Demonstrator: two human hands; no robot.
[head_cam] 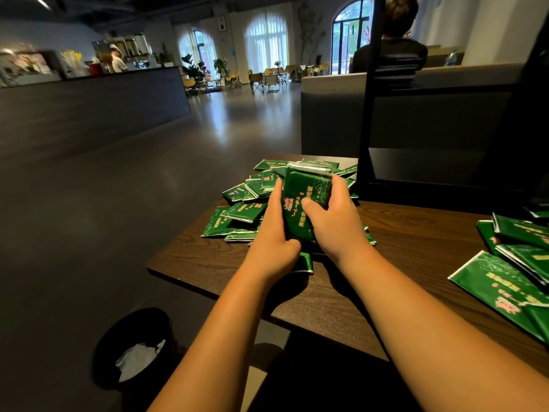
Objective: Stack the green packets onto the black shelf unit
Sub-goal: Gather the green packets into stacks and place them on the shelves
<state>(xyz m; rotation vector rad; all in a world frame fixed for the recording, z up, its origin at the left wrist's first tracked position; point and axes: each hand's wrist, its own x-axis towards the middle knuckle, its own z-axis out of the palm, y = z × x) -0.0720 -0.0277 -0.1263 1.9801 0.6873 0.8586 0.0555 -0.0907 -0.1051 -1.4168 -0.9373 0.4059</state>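
Down to the left of the hands, a black bin [133, 349] stands on the floor. The left hand [274, 233] clasps the left edge of a bundle of green packets [306, 200]. The right hand [335, 224] grips its right side, thumb on the face. Loose packets [237, 215] lie heaped under both hands on the table [401, 248]. The black shelf unit [366, 129] rises just right of the right hand.

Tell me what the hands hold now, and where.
Both hold one stack of packets: left hand on its left edge, right hand on its right edge, thumb across the front.
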